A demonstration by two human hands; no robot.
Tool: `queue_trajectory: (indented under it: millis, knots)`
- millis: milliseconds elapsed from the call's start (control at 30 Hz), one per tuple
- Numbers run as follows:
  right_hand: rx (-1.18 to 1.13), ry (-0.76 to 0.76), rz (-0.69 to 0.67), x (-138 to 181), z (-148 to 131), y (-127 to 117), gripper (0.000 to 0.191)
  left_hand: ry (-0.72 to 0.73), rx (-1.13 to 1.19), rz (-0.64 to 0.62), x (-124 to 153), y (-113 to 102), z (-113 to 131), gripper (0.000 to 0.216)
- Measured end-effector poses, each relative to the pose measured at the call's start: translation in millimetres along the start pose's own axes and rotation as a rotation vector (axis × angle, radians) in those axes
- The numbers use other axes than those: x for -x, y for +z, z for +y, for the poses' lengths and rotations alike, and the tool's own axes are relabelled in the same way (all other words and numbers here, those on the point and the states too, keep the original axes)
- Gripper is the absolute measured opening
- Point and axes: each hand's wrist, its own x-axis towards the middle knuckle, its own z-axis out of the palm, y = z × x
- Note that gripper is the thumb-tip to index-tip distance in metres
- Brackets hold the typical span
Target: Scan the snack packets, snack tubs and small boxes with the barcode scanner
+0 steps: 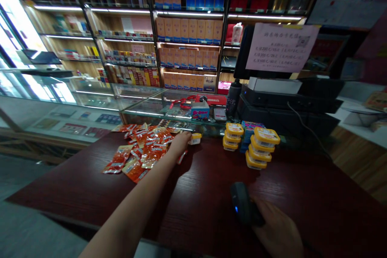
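Observation:
My left hand (180, 142) reaches far across the dark red counter (211, 185) and is closed on a small yellow-lidded cup (195, 138). Beside it lies a heap of several orange-red snack packets (142, 151). My right hand (279, 231) is near the front edge, wrapped round a black barcode scanner (243, 207) with a blue light. To the right of the left hand stand stacks of yellow-lidded cups (261, 147) like the held one, and a smaller stack (233, 136).
A black cash register and monitor (290, 100) with a pink paper notice (281, 46) stand at the back right. A glass display case (145, 105) runs behind the counter. Lit shelves of boxed goods (187, 36) fill the back wall.

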Motion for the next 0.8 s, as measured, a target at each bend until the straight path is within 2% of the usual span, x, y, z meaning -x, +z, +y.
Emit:
queue_trajectory:
  millis: [133,300,400,533,667,800]
  knots:
    - [-0.012,0.039,-0.011,-0.1,-1.5,0.4,0.036,-0.053,0.221,0.158,17.1,2.1,27.1,0.019]
    - [-0.126,0.075,-0.005,-3.7,-7.7,-10.8,0.040,-0.042,0.469,0.333,52.5,24.4,53.5,0.022]
    - [-0.260,0.172,-0.038,-10.2,-16.6,-25.4,0.043,-0.029,0.510,0.379,68.5,37.0,59.5,0.022]
    - [-0.474,0.324,-0.089,-19.7,-31.5,-41.0,0.040,-0.015,0.506,0.402,77.0,42.9,60.9,0.022]
    - [-0.751,0.363,-0.069,-25.1,-45.9,-48.4,0.038,-0.011,0.498,0.409,79.0,42.9,61.5,0.022]
    - [-0.828,0.360,-0.069,-26.5,-57.0,-54.0,0.035,-0.021,0.496,0.408,80.7,42.2,64.1,0.021]
